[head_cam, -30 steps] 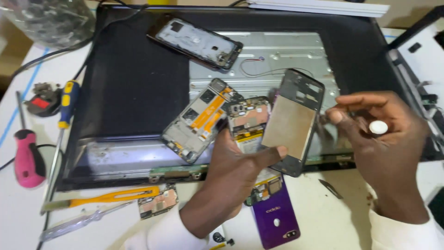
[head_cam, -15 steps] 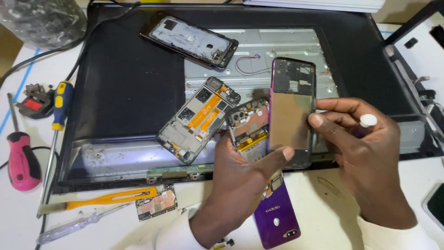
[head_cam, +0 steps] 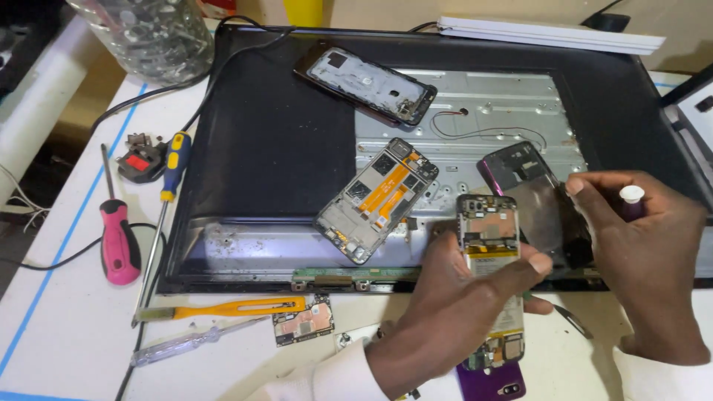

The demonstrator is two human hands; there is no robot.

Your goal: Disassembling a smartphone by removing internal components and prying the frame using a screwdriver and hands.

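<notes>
1. Left hand [head_cam: 453, 297] pinches an opened phone body [head_cam: 492, 252], thumb across its front and fingers behind. The phone is held upright and lifted off the table [head_cam: 67, 312], board and battery side facing the camera so the insides show.
2. Right hand [head_cam: 639, 252] is closed around a small tool with a white cap [head_cam: 632, 194], fingertips touching a dark purple-edged back cover [head_cam: 531, 197]. The cover is tilted just behind and right of the phone body, apart from it at the top edge.
3. A purple phone piece [head_cam: 494, 382] lies on the table under the left wrist.
4. Another stripped phone with an orange flex cable [head_cam: 379, 199] and a bare phone frame [head_cam: 368, 85] lie flat on the opened back of a flat-screen panel [head_cam: 275, 148], which serves as a work mat.
5. Left of the panel: pink-handled screwdriver [head_cam: 119, 241], blue-and-yellow screwdriver [head_cam: 167, 193], orange pry tool [head_cam: 223, 307], a small loose circuit board [head_cam: 303, 321].
6. Containers: a clear jar [head_cam: 148, 33] at top left, contents too blurred to tell.
</notes>
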